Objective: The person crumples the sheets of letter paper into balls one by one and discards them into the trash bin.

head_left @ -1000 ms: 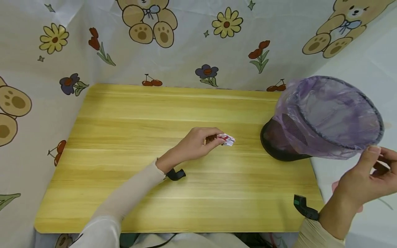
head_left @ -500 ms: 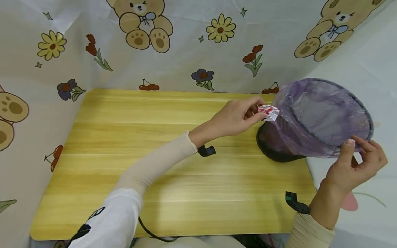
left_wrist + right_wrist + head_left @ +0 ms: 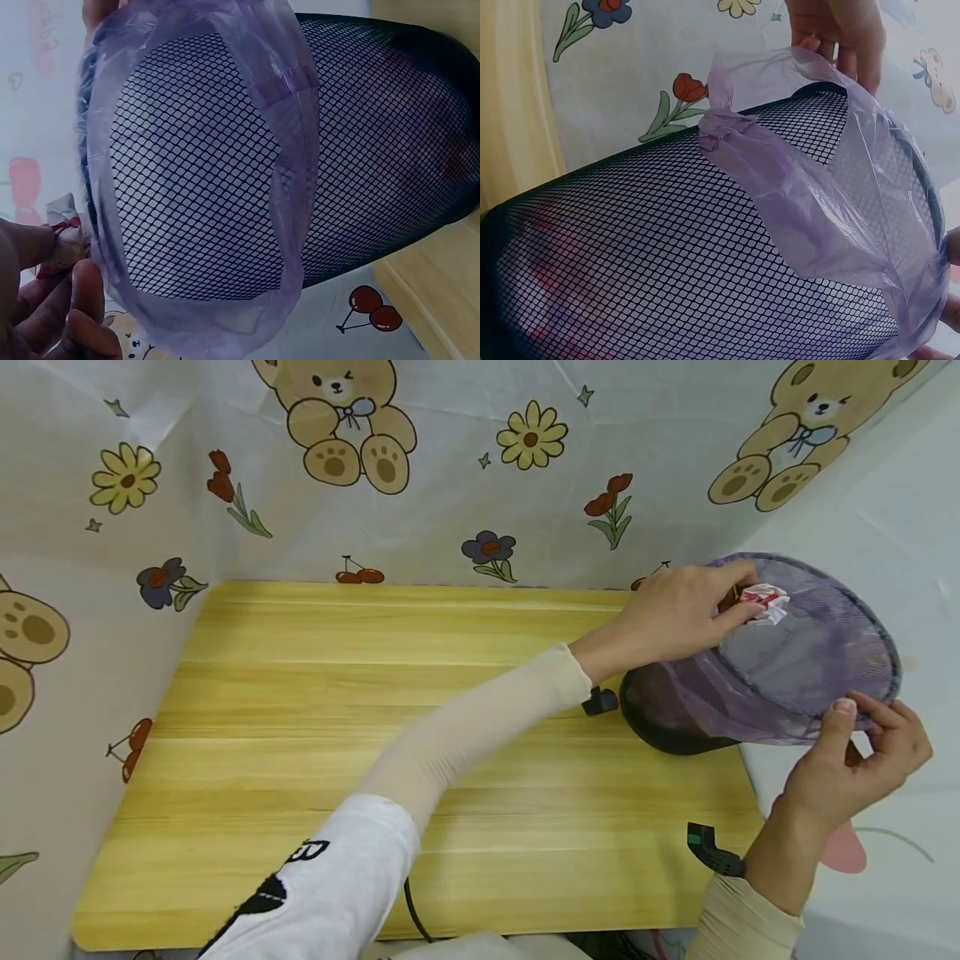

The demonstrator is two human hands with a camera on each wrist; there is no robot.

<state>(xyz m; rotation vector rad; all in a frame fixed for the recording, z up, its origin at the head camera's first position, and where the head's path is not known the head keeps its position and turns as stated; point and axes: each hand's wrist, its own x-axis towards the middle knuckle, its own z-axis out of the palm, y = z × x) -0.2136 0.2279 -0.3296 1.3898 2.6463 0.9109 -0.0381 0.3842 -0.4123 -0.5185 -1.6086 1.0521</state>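
Observation:
My left hand (image 3: 678, 610) pinches a crumpled white and red wrapper (image 3: 767, 603) between thumb and fingers. The hand and wrapper are over the near-left part of the mouth of a black mesh waste bin (image 3: 678, 739). In the left wrist view the wrapper (image 3: 64, 244) shows beside the bin's rim. A purple plastic bag (image 3: 720, 693) lines the bin and folds over its rim. The bin appears tilted, its mouth facing up and right. My right hand (image 3: 855, 768) grips the lined rim at the front right, thumb on the near side.
The bin's base rests on the right end of a yellow wooden table (image 3: 360, 777). Reddish, blurred contents (image 3: 544, 300) show through the mesh low in the bin. A white cloth (image 3: 420, 527) printed with bears and flowers hangs behind the table.
My left hand has carried the wrapper from the middle of the table rightward and up to the bin's mouth. My right hand keeps its hold on the rim; the view has shifted slightly.

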